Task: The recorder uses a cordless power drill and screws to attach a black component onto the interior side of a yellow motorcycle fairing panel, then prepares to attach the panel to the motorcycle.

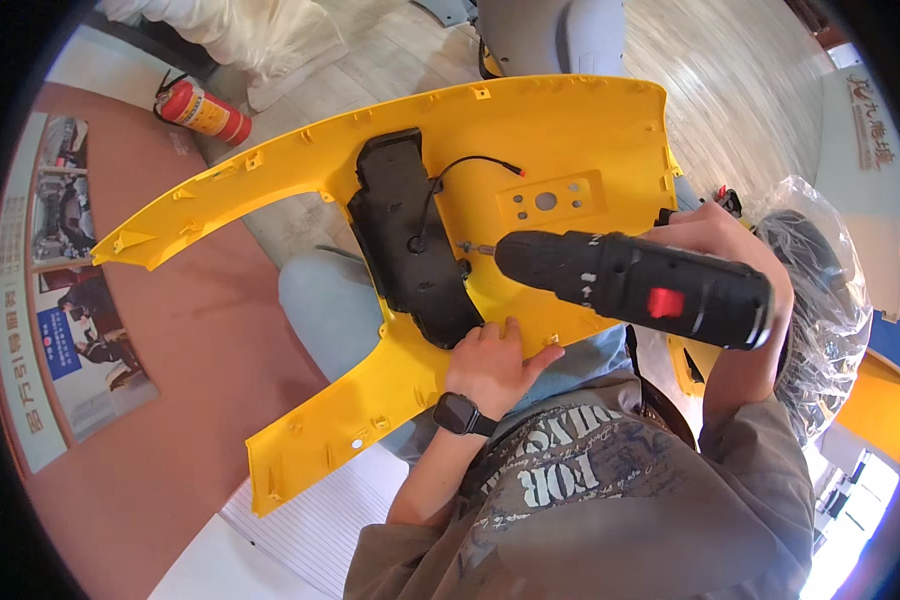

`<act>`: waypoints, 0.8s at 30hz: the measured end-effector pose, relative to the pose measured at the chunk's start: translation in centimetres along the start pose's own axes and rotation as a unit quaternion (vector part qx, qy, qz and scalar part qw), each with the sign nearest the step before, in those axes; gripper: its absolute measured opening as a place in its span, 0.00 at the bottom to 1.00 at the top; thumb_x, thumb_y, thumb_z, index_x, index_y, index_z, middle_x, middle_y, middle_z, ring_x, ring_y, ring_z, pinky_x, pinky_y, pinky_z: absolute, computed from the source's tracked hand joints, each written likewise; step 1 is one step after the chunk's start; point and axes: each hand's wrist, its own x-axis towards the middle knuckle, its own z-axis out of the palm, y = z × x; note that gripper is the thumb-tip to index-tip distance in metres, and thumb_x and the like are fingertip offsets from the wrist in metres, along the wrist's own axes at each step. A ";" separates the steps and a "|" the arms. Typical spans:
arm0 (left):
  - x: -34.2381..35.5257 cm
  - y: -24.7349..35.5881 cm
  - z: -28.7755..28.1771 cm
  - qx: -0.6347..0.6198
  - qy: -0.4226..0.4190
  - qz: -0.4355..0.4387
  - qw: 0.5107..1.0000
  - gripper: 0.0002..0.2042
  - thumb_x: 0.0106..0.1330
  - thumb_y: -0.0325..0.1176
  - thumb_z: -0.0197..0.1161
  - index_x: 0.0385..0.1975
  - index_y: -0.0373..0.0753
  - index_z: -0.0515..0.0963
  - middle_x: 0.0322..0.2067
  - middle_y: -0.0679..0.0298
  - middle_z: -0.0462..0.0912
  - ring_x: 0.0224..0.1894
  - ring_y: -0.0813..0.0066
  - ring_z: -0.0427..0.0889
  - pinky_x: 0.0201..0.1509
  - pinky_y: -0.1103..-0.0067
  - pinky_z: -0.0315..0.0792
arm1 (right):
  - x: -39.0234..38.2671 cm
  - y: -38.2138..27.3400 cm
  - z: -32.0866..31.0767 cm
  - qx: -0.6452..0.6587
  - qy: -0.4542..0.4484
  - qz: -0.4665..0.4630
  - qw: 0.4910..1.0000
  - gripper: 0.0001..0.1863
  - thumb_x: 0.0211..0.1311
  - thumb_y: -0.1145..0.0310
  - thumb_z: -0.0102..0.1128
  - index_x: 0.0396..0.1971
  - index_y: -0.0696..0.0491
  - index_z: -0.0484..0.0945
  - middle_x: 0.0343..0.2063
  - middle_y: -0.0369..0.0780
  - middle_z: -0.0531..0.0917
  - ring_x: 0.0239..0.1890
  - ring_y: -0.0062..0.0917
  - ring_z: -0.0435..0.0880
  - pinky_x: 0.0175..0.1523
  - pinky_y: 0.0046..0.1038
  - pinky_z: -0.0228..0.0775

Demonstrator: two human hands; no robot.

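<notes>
A curved yellow plastic panel [590, 130] lies across my lap, with a black molded plate [390, 230] on its inner face. A short black cable with a red-tipped connector [518, 170] curves from the plate. My left hand [492, 362] rests on the panel at the plate's lower end, fingers apart and thumb out, a dark watch on the wrist. My right hand [722, 245] grips a black cordless drill with a red switch [630, 285]. Its bit points left at the plate's right edge, beside a small black fitting; whether it touches a screw there I cannot tell.
A red fire extinguisher [205, 112] stands at upper left by a brown table [170, 460] holding a printed board and an open notebook [280, 530]. A grey padded object [550, 35] is beyond the panel. Plastic-wrapped dark item [810, 300] and another yellow part [688, 365] sit at right.
</notes>
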 end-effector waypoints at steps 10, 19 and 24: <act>0.0 0.1 0.4 0.008 0.060 0.014 0.998 0.38 0.65 0.69 0.57 0.48 0.32 0.83 0.33 0.52 0.83 0.38 0.55 0.84 0.41 0.65 0.79 | 0.8 0.2 2.3 -0.137 -0.043 0.080 0.986 0.23 0.39 0.61 0.71 0.41 0.52 0.85 0.28 0.46 0.86 0.36 0.46 0.86 0.39 0.39 0.76; 0.1 -0.1 0.5 0.003 0.103 0.036 0.994 0.35 0.63 0.67 0.61 0.36 0.32 0.83 0.25 0.54 0.80 0.31 0.55 0.84 0.34 0.66 0.79 | 2.2 2.2 5.2 -0.242 -0.066 0.092 0.964 0.19 0.37 0.68 0.69 0.36 0.48 0.85 0.25 0.45 0.85 0.34 0.46 0.85 0.39 0.43 0.76; 0.1 -0.1 0.8 0.004 0.115 0.036 0.993 0.31 0.62 0.65 0.64 0.29 0.34 0.82 0.23 0.54 0.80 0.30 0.54 0.83 0.34 0.64 0.79 | 3.0 3.4 6.3 -0.271 -0.049 0.075 0.959 0.16 0.38 0.68 0.68 0.34 0.48 0.85 0.23 0.44 0.84 0.33 0.45 0.86 0.39 0.43 0.77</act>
